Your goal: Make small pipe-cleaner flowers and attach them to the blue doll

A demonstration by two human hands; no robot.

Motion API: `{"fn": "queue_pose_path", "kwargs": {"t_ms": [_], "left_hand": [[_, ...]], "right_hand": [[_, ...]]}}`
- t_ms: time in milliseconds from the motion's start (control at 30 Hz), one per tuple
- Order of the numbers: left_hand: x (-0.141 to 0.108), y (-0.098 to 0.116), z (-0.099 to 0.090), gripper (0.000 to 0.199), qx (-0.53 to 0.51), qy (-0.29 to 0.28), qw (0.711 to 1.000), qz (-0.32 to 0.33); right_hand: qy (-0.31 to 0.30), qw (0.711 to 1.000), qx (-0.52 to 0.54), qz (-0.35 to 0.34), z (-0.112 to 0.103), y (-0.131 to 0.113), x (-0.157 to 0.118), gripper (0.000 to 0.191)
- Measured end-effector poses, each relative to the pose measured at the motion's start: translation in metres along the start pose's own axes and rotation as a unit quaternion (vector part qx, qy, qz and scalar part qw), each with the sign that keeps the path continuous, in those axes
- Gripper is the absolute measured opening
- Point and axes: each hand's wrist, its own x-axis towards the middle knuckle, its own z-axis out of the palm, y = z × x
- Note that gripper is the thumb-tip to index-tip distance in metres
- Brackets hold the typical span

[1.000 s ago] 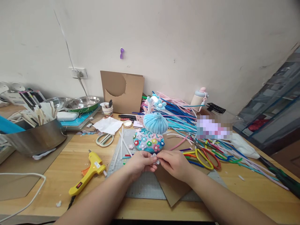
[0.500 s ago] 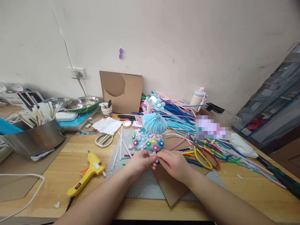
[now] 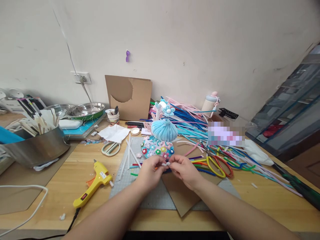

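Observation:
Between my two hands is a small pale fuzzy piece [image 3: 165,164], pinched from both sides. My left hand [image 3: 151,170] has thumb and fingers closed on its left end. On the other end, the fingers of my right hand [image 3: 183,169] are pressed together. Just behind the hands stands a light blue pleated fuzzy form [image 3: 164,130], topped with blue flowers [image 3: 168,110]. Its round base [image 3: 158,149] is covered in small coloured flowers. A brown cardboard piece [image 3: 185,196] lies under my right hand on the grey cutting mat [image 3: 150,200].
A yellow glue gun [image 3: 96,183] and pale-handled scissors [image 3: 110,149] lie to the left. Orange and yellow scissors [image 3: 217,166] lie at the right, before a heap of coloured fuzzy stems [image 3: 192,123]. A metal pot [image 3: 37,150] of sticks stands far left.
The pale piece has turned from a petalled face-on view to a flatter, narrower one. My left hand has rotated, its knuckles now higher. The whole view has shifted slightly.

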Motion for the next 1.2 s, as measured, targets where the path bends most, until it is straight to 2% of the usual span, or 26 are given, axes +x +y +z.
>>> {"fn": "queue_pose_path", "kwargs": {"t_ms": [67,167,267,333,433,533,767,933,1133,1200], "left_hand": [[0.002,-0.003,-0.001,0.008,0.012,0.022,1.0,0.0],[0.007,-0.007,-0.002,0.018,-0.095,0.021,0.994,-0.052],[0.009,-0.009,-0.003,0.029,-0.243,-0.013,0.959,-0.148],[0.008,-0.009,-0.004,0.033,-0.306,-0.026,0.931,-0.197],[0.007,-0.005,-0.006,0.03,-0.36,-0.059,0.896,-0.252],[0.006,-0.002,-0.008,0.027,-0.375,-0.086,0.88,-0.279],[0.007,-0.001,-0.01,0.023,-0.363,-0.103,0.888,-0.261],[0.004,-0.001,-0.01,0.025,-0.357,-0.113,0.89,-0.259],[0.005,-0.012,-0.009,0.031,-0.235,-0.114,0.944,-0.202],[0.007,-0.016,-0.008,0.032,-0.214,-0.113,0.953,-0.182]], "right_hand": [[-0.006,1.0,-0.016,-0.012,-0.001,0.001,0.002,0.021],[-0.017,0.999,-0.02,-0.034,-0.006,-0.001,0.003,0.025],[-0.015,0.998,-0.012,-0.058,-0.008,-0.001,0.003,0.029],[-0.016,0.996,-0.037,-0.078,-0.007,0.001,0.002,0.029],[-0.032,0.994,-0.069,-0.08,-0.004,0.008,0.003,0.027],[-0.043,0.995,-0.063,-0.063,-0.001,0.012,0.003,0.028],[-0.059,0.997,-0.034,-0.03,-0.002,0.008,0.0,0.028],[-0.055,0.995,-0.056,-0.058,-0.002,0.008,0.001,0.025],[-0.063,0.985,-0.143,-0.074,-0.004,0.009,-0.001,0.018],[-0.065,0.978,-0.179,-0.085,-0.005,0.008,-0.002,0.016]]}}
